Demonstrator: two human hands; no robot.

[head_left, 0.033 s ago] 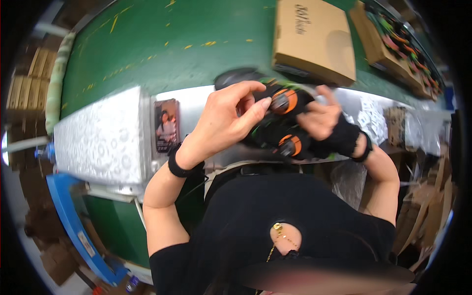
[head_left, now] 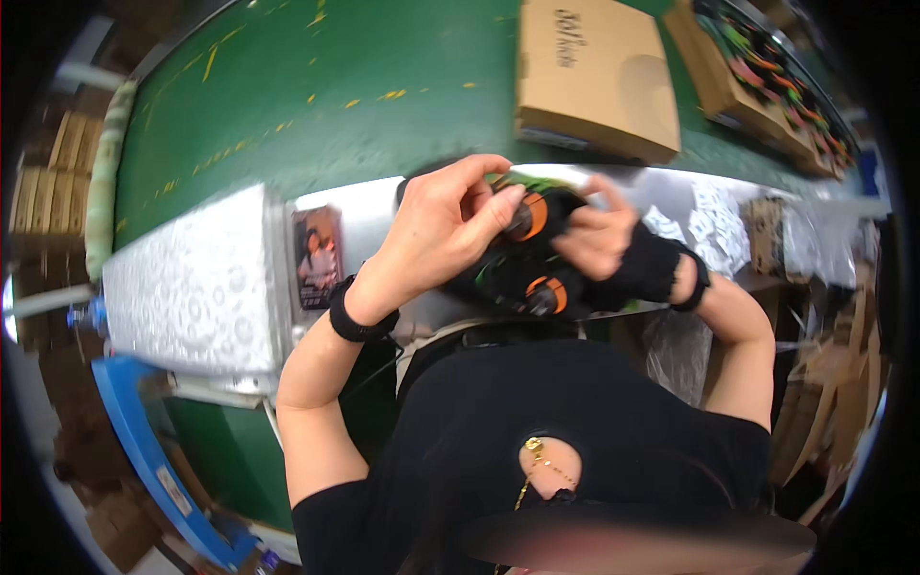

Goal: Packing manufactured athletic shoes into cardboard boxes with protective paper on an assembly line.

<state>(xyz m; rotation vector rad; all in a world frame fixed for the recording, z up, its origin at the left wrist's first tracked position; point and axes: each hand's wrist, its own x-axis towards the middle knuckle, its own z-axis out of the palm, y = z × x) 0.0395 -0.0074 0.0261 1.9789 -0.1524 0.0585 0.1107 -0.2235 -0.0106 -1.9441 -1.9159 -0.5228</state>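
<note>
Two black shoes with orange and green trim lie side by side in front of my body. My left hand [head_left: 443,228] is closed at the farther shoe [head_left: 548,213], thumb and forefinger pinching beside its orange ring. Over that shoe's right end is my right hand [head_left: 604,240], in a black wrist covering, fingers apart and slightly blurred. Whether its fingertips press on the shoe is hard to see. The nearer shoe [head_left: 546,295], also with an orange ring, sits just below both hands. My left hand and forearm hide the left ends of the shoes.
A closed cardboard box [head_left: 599,81] stands on the green tabletop [head_left: 287,86] beyond the shoes. Farther right, an open carton [head_left: 767,91] holds colourful items. White paper pieces [head_left: 717,230] lie at right. A silver-wrapped block [head_left: 196,283] and a small picture box [head_left: 318,257] stand at left.
Both hands and the shoes sit slightly farther left in view, as do the boxes. My left hand keeps its pinch; my right hand stays at the shoe's right end.
</note>
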